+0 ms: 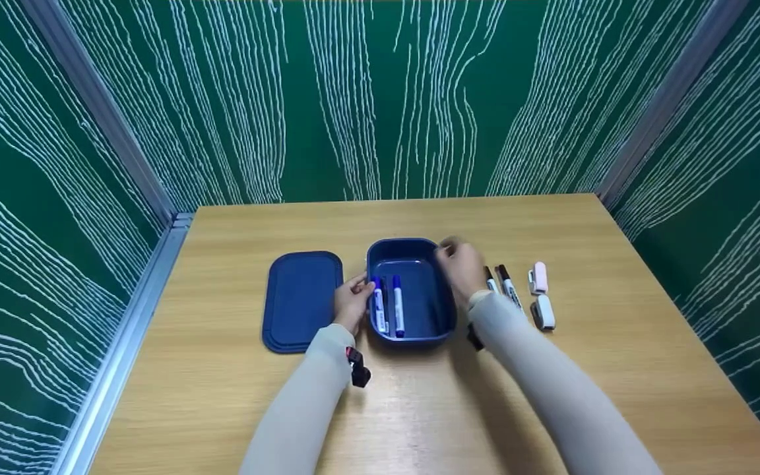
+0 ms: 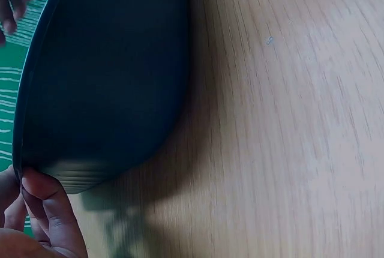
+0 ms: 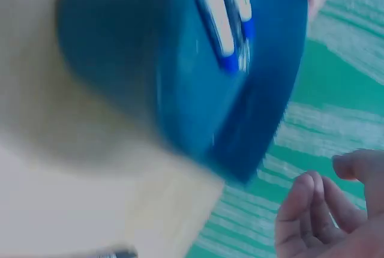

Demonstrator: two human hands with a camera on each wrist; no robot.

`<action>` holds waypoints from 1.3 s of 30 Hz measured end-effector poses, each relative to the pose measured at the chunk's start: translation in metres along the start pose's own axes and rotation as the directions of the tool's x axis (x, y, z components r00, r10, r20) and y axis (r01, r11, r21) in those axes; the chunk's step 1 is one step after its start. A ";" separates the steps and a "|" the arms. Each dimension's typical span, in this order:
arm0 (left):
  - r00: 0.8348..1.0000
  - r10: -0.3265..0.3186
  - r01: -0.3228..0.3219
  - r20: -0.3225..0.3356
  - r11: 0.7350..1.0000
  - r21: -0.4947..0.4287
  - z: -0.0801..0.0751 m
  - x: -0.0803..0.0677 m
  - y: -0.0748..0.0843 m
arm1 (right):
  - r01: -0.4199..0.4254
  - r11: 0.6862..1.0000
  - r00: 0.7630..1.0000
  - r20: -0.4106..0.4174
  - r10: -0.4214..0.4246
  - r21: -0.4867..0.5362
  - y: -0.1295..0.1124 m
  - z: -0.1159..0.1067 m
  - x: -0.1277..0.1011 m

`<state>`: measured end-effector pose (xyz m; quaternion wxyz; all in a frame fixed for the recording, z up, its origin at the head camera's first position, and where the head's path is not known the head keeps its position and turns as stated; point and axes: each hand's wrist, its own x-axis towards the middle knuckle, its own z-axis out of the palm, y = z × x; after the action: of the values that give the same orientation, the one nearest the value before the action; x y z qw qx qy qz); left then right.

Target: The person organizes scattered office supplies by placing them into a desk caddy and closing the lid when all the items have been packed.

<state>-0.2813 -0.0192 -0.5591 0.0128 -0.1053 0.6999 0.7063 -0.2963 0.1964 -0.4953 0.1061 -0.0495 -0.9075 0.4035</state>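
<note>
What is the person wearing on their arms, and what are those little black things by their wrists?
Both arms wear long, snug, cream-coloured sleeves that end at the wrists. The left hand and right hand are bare, with no gloves. Under the left sleeve hangs a small black gadget with a red bit. Another small black piece peeks out under the right sleeve.

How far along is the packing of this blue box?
Done: the lid is off, lying left of the blue box, and two blue markers lie inside. In hand: left hand grips the box rim; right hand hovers empty. Left: two black markers and two small pieces remain on the table.
</note>
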 end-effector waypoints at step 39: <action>0.999 -0.047 0.047 0.006 0.999 0.015 0.000 -0.001 0.002 | -0.164 0.912 0.976 0.072 0.205 -0.375 0.123 -0.025 -0.013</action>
<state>-0.2811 -0.0193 -0.5574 0.0325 -0.1192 0.7025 0.7009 -0.2777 0.2944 -0.5726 0.0064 -0.1318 -0.9625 0.2372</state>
